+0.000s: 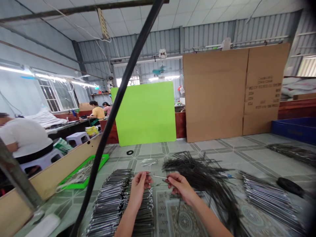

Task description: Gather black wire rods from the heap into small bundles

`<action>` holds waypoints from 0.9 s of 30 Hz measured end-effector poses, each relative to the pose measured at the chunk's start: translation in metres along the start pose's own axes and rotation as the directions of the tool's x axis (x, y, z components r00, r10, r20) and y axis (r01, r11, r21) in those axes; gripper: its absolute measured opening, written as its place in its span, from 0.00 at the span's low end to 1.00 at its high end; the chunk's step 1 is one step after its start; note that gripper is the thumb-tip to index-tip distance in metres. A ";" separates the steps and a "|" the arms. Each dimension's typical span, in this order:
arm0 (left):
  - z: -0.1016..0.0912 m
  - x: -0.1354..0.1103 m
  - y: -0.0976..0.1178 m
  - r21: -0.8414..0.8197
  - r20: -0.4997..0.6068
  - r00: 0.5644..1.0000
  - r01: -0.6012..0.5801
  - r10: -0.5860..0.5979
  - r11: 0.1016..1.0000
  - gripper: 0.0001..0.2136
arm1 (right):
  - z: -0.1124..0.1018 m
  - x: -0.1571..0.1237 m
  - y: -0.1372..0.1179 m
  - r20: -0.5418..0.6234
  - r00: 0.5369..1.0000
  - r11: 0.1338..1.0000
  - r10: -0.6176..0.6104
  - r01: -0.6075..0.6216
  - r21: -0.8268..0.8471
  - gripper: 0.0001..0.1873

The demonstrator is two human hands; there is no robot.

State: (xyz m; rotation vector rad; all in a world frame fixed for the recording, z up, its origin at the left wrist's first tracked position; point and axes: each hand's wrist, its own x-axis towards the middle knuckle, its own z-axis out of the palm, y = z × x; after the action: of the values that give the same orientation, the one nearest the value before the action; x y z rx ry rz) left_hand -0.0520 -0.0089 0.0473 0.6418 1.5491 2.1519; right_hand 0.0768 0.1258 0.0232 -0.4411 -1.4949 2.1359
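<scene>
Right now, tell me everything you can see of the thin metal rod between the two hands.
The thin metal rod is straight, slender and silvery, with a metallic look. It is held up off the floor, near level in the picture, dipping slightly toward the right. The left hand holds it on one side; the right hand pinches it between fingertips on the other. Its end details are too small to make out.

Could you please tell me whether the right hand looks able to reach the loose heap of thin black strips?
Probably yes: the right hand appears close to the black strips, with nothing visible between, though it pinches one end of a thin silvery rod.
</scene>
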 end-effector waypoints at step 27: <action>-0.122 -0.001 0.000 0.923 0.369 0.910 -0.383 0.192 0.043 0.12 | 0.005 0.018 -0.001 0.186 0.956 0.425 -0.227 0.269 -0.864 0.10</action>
State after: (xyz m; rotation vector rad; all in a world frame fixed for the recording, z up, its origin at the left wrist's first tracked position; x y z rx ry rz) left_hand -0.1222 -0.1028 0.0136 1.5947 2.8924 0.7192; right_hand 0.0596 0.1323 0.0257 -0.4599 -2.4648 0.9508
